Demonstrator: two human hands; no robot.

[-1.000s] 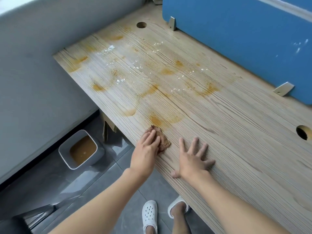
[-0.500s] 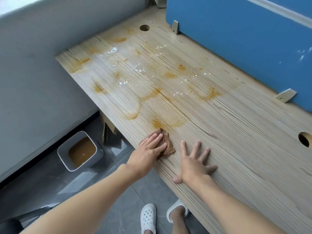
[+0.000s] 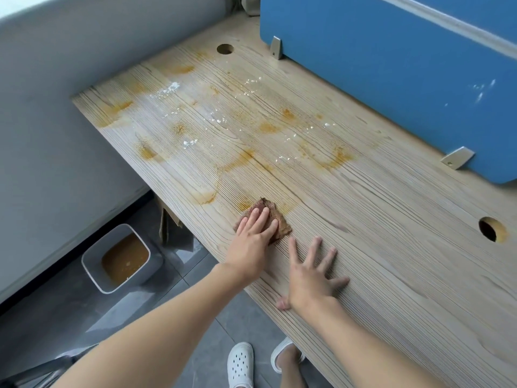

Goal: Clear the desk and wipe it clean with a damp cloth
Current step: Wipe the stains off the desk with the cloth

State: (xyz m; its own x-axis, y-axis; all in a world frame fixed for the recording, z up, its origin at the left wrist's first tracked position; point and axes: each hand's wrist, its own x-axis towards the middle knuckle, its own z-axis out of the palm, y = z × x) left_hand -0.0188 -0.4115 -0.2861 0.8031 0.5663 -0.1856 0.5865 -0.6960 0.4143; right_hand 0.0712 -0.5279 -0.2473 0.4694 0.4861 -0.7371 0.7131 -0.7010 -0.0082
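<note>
**Flat hand on the cloth, near edge of the desk**

My left hand (image 3: pixel 251 242) lies palm down on the brown cloth (image 3: pixel 281 229), fingers straight and close together, pressing it against the wood rather than gripping it; the cloth sits near the front edge of the desk (image 3: pixel 405 261), its far corner and right side showing past my fingertips. My right hand (image 3: pixel 310 278) is flat on the bare wood just beside it, fingers spread wide, thumb hanging at the desk's edge, holding nothing; the two hands are close but not touching.

Beyond the cloth the desk carries orange stains (image 3: pixel 337 159) in blotches and streaks across its far left half; one small patch lies right at the cloth's far edge. White specks (image 3: pixel 169 89) are scattered among the stains, thickest toward the far left corner. The wood to the right of my hands looks unmarked.

A blue partition (image 3: pixel 391 68) stands along the back of the desk, held by two metal brackets (image 3: pixel 457 158); a round cable hole (image 3: pixel 493 229) is cut at the right and another at the far end.

On the grey floor below the desk's left edge stands a pale bin (image 3: pixel 90 268) with murky orange-brown liquid inside; my white clogs (image 3: pixel 240 365) show by the desk's front edge.
</note>
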